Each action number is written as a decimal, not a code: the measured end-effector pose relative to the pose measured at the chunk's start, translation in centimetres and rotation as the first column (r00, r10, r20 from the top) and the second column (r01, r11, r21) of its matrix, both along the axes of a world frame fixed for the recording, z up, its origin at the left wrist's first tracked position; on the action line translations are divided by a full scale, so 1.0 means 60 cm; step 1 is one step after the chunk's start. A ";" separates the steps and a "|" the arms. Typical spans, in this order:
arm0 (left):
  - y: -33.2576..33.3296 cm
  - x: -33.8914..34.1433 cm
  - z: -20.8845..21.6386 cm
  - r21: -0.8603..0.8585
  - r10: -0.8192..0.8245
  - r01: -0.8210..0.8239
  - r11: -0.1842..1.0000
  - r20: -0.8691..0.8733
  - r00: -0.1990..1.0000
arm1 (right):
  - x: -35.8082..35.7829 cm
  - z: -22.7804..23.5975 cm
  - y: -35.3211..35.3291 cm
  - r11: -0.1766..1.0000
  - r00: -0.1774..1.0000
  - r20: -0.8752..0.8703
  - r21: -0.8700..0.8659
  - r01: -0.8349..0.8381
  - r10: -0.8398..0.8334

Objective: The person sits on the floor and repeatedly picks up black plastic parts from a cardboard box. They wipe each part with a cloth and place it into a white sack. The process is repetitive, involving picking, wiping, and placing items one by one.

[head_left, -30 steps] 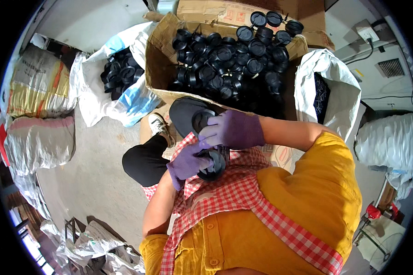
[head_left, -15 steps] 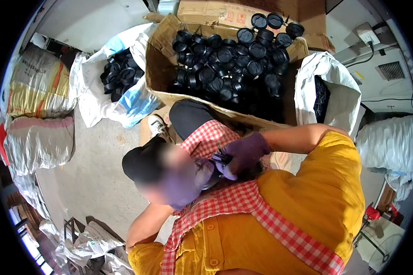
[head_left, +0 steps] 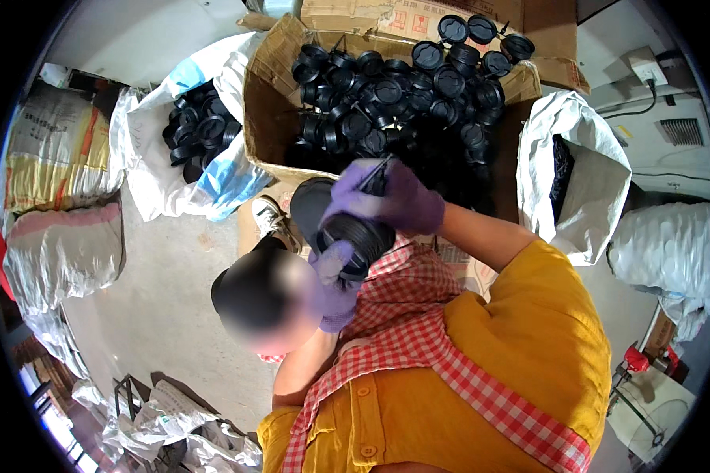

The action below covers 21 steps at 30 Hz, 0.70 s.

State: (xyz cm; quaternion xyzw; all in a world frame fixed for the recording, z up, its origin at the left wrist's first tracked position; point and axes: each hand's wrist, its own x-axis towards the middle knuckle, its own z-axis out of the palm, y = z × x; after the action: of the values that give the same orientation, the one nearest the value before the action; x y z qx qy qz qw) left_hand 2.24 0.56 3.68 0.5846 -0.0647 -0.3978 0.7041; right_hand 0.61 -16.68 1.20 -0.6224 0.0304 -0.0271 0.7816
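A black ribbed cylinder [head_left: 360, 238], perhaps several round caps stacked together, is held tilted over the person's lap, just off the near edge of the cardboard box. The gloved left hand [head_left: 335, 277] grasps its lower end, thumb across the ribs. The gloved right hand [head_left: 398, 199] is at the upper end, its fingers bent around a black pointed piece [head_left: 375, 178]; whether that piece joins the cylinder cannot be told.

Handling this well, I judge, means steadying the cylinder from below with the left fingers, pressing evenly so that the ribs do not slip, and keeping the right fingertips clear of the point.

Beneath is a red-and-white checked apron [head_left: 430, 293]. Beyond, the cardboard box [head_left: 270, 106] holds a heap of black round caps [head_left: 386, 92], piled highest toward its far right corner. Past its left edge, an open white sack [head_left: 144, 150] carries more black caps [head_left: 205, 126]; past its right edge is another white sack [head_left: 599, 185].
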 end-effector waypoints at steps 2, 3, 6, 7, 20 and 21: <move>-0.007 0.017 -0.036 -0.050 0.129 -0.142 0.989 -0.207 0.970 | 0.024 -0.019 0.001 0.972 0.975 -0.026 -0.085 0.219 -0.222; -0.031 0.024 -0.020 0.054 0.163 -0.159 0.986 -0.071 0.984 | 0.033 -0.025 -0.003 0.965 0.967 -0.082 -0.121 0.232 -0.243; -0.039 0.059 -0.028 0.359 -0.215 -0.162 0.919 0.803 0.556 | 0.070 -0.127 -0.020 0.811 0.907 0.060 -0.427 0.401 -0.417; -0.047 0.048 0.017 0.478 -0.307 -0.140 0.867 0.734 0.606 | 0.080 -0.153 -0.040 0.637 0.877 0.096 -0.650 0.414 -0.471; 0.067 0.283 -0.059 0.340 -0.078 -0.373 0.863 0.820 0.567 | 0.160 -0.380 -0.325 0.476 0.617 -0.358 -0.879 0.030 -0.701; 0.052 0.259 -0.075 0.401 -0.128 -0.312 0.861 0.765 0.631 | 0.148 -0.427 -0.367 0.373 0.651 -0.366 -0.918 -0.135 -0.665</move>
State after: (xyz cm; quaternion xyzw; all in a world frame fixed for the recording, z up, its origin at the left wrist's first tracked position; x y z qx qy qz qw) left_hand 17.81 3.65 -0.83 0.8606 -0.2222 -0.0742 0.4521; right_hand 9.49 -38.70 -24.40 -0.8786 0.4143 0.0583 0.2302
